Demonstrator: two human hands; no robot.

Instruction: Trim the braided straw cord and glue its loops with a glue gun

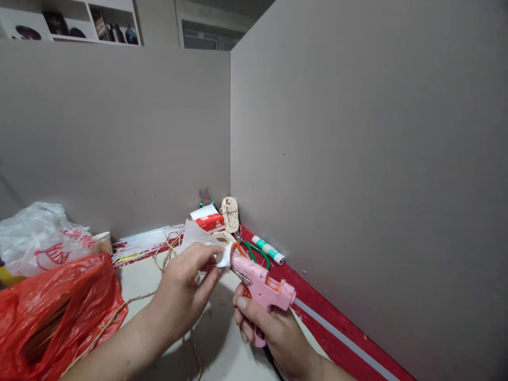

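My right hand (270, 323) is wrapped round the handle of a pink glue gun (257, 280), its nozzle end pointing left and away. A long translucent glue stick (341, 336) sticks out of its back end. With my left hand (186, 286) I pinch a white tissue (198, 238) against the nozzle, which the tissue covers. Just behind the gun lie scissors with green and orange handles (260, 254), partly hidden. A twine cord (137, 299) runs beneath my left forearm.
Grey panels (159, 132) meet in a corner behind the table. At left are a red plastic bag (59, 312), a white bag (43, 238) and a paper cup (103, 242). Glue sticks (146, 241), a red tissue box (210, 221), a woven sole (229, 214) and a green-white tube (269, 250) lie farther back.
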